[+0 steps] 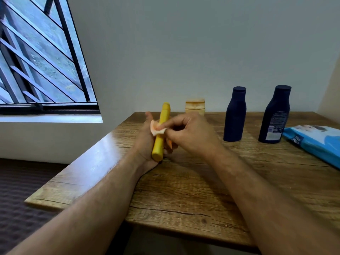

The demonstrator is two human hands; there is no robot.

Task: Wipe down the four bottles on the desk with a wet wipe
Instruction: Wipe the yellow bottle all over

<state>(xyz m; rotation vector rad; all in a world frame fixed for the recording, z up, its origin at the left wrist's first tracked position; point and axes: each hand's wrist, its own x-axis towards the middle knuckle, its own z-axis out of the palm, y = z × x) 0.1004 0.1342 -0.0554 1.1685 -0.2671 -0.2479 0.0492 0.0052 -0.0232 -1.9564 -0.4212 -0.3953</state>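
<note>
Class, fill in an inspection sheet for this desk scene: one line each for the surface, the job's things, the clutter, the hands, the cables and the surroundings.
Surface: wooden desk, grain and cracks showing, set against the wall.
Job's things: yellow bottle held tilted above the desk; wet wipe pressed on it; two dark blue bottles upright at the back right, apart; yellow jar upright behind the hands.
Clutter: blue wipes pack lying at the right edge.
Hands: left hand grips the yellow bottle; right hand pinches the wet wipe.
Cables: nothing seen.
Surroundings: barred window at left, plain wall behind, dark floor below left.
</note>
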